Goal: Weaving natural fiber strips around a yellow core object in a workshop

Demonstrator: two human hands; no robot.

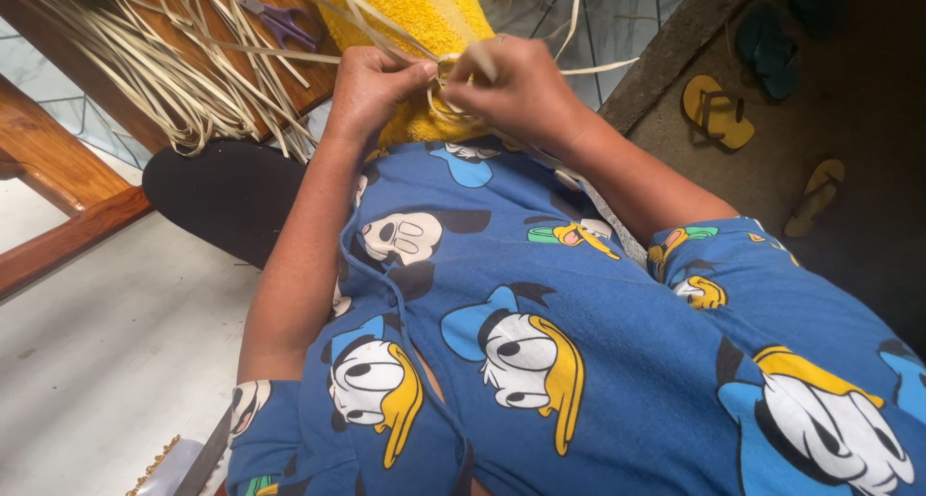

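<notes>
left hand (371, 81): pinching pale leaf strips (453, 67) | right hand (516, 91): clenched on same strips, touching left | strips: over yellow towel (415, 4) on lap | loose strip bundle (164, 81) with purple scissors (280, 18) on wooden table (58, 158) | containers: none seen | yellow sandals (719, 110) on floor, well apart

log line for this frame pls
left hand: pinching pale leaf strip | right hand: pinching same strip | under hands: yellow towel | nearby: purple-handled scissors, strip bundle
</notes>
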